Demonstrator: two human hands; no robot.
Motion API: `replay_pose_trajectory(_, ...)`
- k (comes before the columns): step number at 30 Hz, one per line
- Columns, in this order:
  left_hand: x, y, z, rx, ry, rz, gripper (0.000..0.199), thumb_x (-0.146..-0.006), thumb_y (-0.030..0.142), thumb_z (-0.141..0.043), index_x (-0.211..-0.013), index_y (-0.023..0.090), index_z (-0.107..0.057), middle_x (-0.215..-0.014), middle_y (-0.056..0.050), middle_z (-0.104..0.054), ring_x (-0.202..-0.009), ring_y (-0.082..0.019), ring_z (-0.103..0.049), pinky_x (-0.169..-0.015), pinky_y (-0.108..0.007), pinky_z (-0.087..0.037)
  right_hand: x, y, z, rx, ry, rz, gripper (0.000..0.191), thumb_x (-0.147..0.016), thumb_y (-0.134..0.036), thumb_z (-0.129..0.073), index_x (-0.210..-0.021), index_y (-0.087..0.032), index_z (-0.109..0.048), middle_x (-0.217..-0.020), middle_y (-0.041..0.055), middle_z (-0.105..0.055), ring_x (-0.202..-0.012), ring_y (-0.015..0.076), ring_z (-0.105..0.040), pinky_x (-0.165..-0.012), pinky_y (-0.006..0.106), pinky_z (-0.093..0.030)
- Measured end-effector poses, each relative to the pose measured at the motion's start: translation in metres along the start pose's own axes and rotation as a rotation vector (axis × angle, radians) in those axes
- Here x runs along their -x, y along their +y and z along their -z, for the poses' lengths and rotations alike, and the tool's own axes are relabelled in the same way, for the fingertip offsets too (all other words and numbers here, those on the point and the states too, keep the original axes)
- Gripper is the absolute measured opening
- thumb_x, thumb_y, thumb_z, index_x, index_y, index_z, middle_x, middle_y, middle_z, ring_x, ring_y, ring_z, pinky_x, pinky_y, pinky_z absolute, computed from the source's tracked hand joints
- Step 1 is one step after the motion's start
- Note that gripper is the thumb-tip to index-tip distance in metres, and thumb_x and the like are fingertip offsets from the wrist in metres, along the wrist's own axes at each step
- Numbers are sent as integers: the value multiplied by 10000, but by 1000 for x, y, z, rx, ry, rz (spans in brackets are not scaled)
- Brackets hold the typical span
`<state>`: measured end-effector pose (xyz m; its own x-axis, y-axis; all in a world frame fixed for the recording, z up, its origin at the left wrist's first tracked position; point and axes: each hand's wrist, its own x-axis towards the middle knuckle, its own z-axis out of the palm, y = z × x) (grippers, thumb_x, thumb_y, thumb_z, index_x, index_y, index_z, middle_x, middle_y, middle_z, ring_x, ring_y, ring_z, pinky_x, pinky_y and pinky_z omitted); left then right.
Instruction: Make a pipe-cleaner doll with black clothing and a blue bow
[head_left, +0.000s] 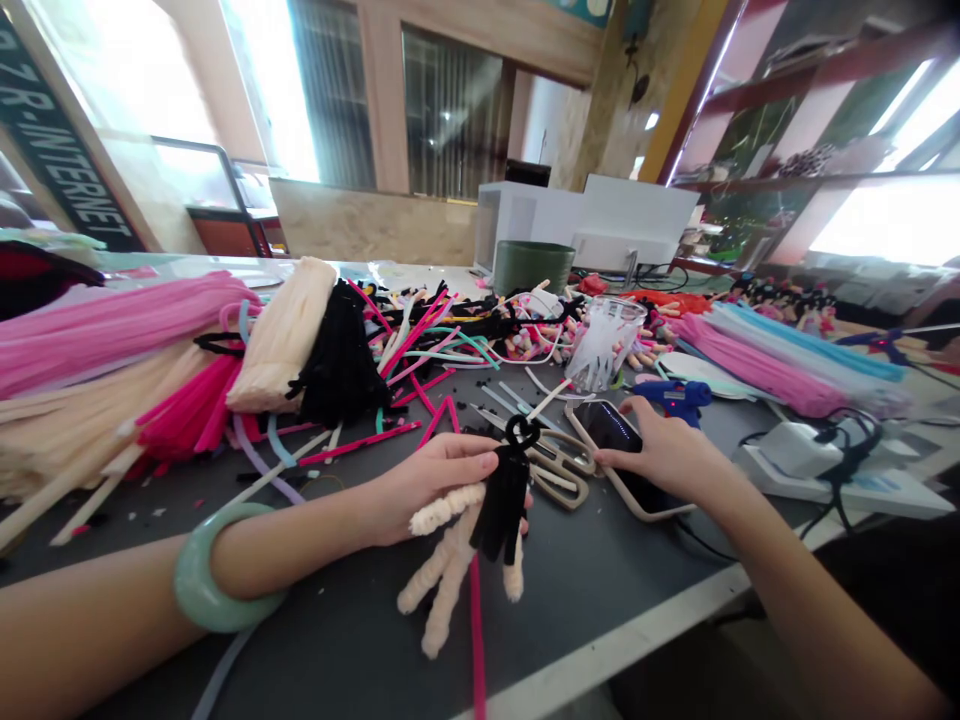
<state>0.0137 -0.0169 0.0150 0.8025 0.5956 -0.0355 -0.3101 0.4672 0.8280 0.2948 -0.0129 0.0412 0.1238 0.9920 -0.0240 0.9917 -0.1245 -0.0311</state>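
Your left hand is clenched on a black and cream chenille-stem figure, held over the desk. Your right hand lies open on a smartphone. Caution: moving across the adjacent scissors can drag loose stems or snag the figure.

You had wood-framed windows with vertical blinds straight ahead, daylight blowing out the glass to their left. Low beige partition wall sat below them, yellow pillar off to the right. Red-brown wooden shelves ran along your right, a bright window behind them. Dark green INTERNET sign at far left — partly cropped.
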Motion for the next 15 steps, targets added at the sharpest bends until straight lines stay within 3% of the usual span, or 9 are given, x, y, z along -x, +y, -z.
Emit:
replay_pose_trajectory(8,3,4,0,-19,-33,-46,298,-847,280,-612,-1016,35,-628,-994,-164,-710,-835,-245,-694,-805,-387,-525,11,11,-6,-94,147,-27,530,-872,-549,-455,-1254,-183,-451,-937,154,-695,-874,334,-668,-698,367,-463)
replay_pose_trajectory(12,5,6,0,-43,-36,-55,311,-875,249,-569,-1061,5,-615,-1062,-184,-690,-890,-254,-684,-808,-377,-522,11,25,5,-216,260,41,346,-867,-513,-469,-1025,-220,-566,-828,70,-713,-788,263,-676,-696,337,-461)
replay_pose_trajectory(15,5,6,2,-61,-30,-44,333,-884,252,-557,-1094,0,-616,-1034,-187,-703,-907,-265,-684,-811,-373,-517,12,33,12,-356,200,71,327,-875,-525,-431,-834,-231,-567,-653,8,-695,-548,185,-646,-595,297,-456)
